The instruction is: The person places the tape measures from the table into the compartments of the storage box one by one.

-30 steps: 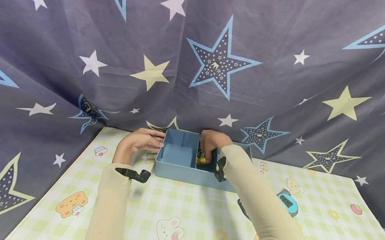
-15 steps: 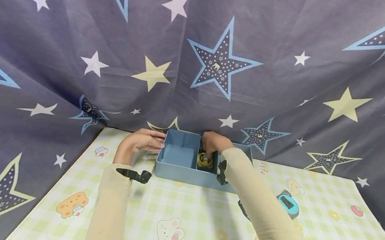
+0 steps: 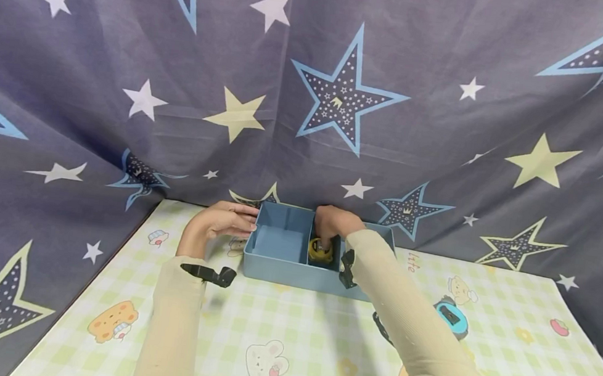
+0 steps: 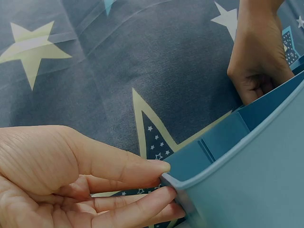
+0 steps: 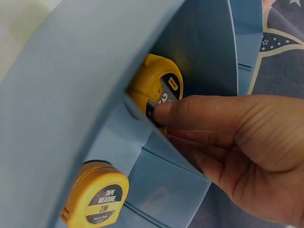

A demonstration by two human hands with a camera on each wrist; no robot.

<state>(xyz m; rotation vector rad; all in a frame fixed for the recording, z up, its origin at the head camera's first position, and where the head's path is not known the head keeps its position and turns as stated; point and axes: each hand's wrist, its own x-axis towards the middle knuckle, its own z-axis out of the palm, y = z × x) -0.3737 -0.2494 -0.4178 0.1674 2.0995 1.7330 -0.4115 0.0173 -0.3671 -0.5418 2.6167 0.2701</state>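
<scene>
A blue divided box sits at the back of the table. My left hand touches its left end; in the left wrist view, the thumb and extended fingers meet the box's corner. My right hand reaches down into the middle compartment and holds a yellow tape measure there. In the right wrist view, the thumb lies on the face of this tape measure, and the other fingers are partly hidden behind a divider. Another yellow tape measure, marked 2M, stands in the neighbouring compartment.
A turquoise and black round thing lies on the table to the right of the box, partly behind the right sleeve. A star-patterned curtain hangs close behind the box. The box's left compartment has a bare floor.
Inside the middle compartment, the tape measure has turned and settled lower, showing more of its yellow case than a second ago. My right hand has shifted slightly with it; my left hand stays put.
</scene>
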